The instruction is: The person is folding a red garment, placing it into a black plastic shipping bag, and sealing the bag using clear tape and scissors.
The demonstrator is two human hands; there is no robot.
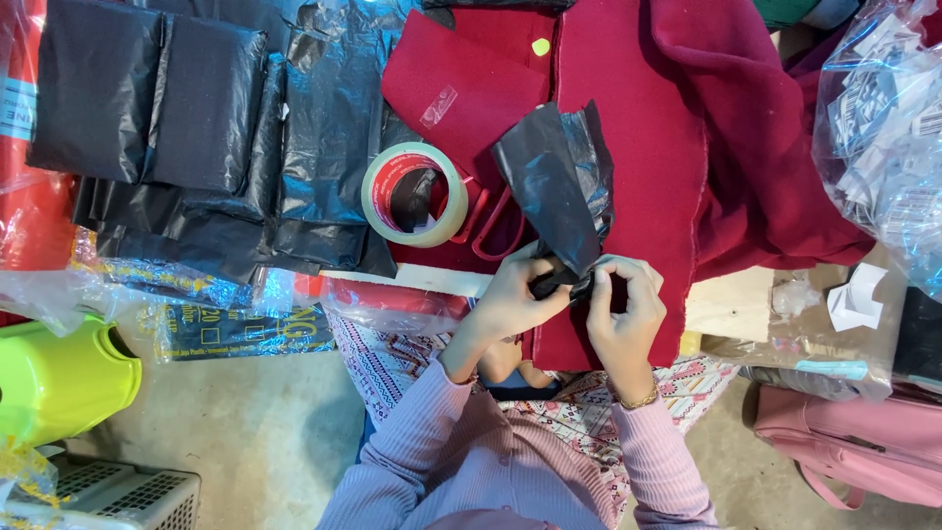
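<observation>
Both your hands meet at the near edge of the counter, pinching the bottom end of a black plastic bag that stands up and fans out toward the far side over the red fleece fabric. Left hand has its grip clenched on the bag's gathered lower corner; right hand has fingertips pinched on the same corner, just beside the left, the two touching. The bag looks very light, thin, limp and glossy, so likely slick and easy to tear if pulled hard; it crumples rather than holds shape. Best hold is at the edge or mouth, rubbing the two layers apart between thumb and finger, not in the middle of the sheet. Just left of the bag lies a roll of clear packing tape on the fabric, with red-handled scissors touching it on its right. Far left sits a stack of folded black bags. A lime green plastic bin is near left on the floor, a pink bag near right.
</observation>
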